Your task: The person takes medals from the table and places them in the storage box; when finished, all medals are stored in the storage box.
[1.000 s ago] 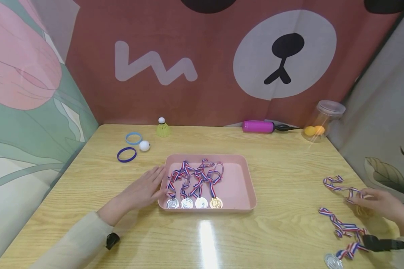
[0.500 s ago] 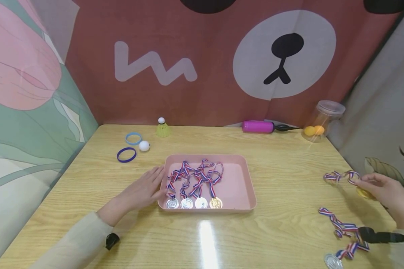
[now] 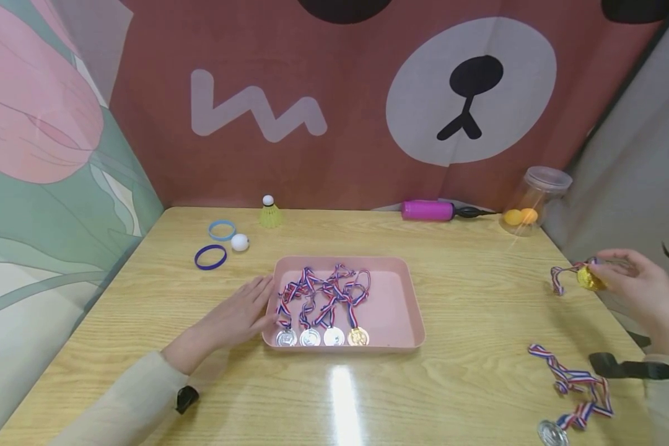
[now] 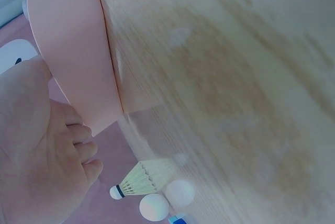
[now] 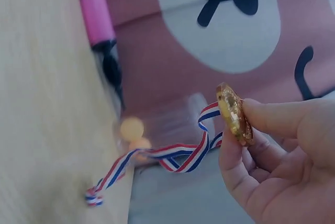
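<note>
Wooden desk [image 3: 468,297] against a bear-print backdrop, head view: left hand [image 3: 240,313] lies flat, fingers straight, touching the pink tray [image 3: 396,297]. Right hand [image 3: 638,288] is raised at the desk's right edge. Right wrist view: fingers [image 5: 272,116] pinch a gold medal [image 5: 233,114], ribbon dangling.

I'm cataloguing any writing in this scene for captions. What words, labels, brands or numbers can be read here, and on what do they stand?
No readable text in any view.
Medals in the pink tray: faces too small to read.
Gold medal pinched by the right hand: seen edge-on, nothing legible.
Silver medal on the table: too small to read.
Backdrop: only a pale zigzag mark and a bear face, no letters.
Pink pump: no label visible.
</note>
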A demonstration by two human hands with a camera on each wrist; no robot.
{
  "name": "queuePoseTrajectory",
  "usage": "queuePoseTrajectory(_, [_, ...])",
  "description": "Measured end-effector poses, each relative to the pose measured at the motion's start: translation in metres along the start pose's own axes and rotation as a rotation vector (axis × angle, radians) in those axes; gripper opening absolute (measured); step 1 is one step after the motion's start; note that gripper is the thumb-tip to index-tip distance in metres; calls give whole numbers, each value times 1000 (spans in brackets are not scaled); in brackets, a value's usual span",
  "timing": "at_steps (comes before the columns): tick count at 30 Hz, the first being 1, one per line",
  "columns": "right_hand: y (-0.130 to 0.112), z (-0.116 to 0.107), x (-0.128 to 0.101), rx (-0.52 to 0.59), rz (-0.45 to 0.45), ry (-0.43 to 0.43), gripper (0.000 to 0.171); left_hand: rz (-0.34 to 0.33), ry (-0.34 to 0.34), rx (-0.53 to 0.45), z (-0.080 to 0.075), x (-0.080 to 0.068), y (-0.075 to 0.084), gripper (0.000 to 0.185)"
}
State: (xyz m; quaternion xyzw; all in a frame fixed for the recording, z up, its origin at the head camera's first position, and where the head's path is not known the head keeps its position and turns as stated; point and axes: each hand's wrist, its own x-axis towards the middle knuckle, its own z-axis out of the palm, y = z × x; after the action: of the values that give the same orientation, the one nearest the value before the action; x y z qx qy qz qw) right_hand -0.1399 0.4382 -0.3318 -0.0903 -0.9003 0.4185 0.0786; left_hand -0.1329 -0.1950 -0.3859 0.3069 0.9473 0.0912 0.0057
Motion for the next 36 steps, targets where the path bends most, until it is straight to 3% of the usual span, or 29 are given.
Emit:
queuePoseTrajectory(10, [-51, 6, 1, 171, -150, -13, 22, 20, 26, 9, 0, 1, 0, 64])
queuePoseTrajectory(17, [-96, 17, -3, 274, -257, -82, 22, 26, 30, 18, 1, 1, -1, 63])
queuePoseTrajectory(27, [-146, 44, -13, 164, -256, -195, 30, 16, 15, 11, 0, 1, 0, 64])
queuePoseTrajectory(36, [-179, 83, -18, 177, -372, -329, 24, 16, 10, 12, 0, 1, 0, 64])
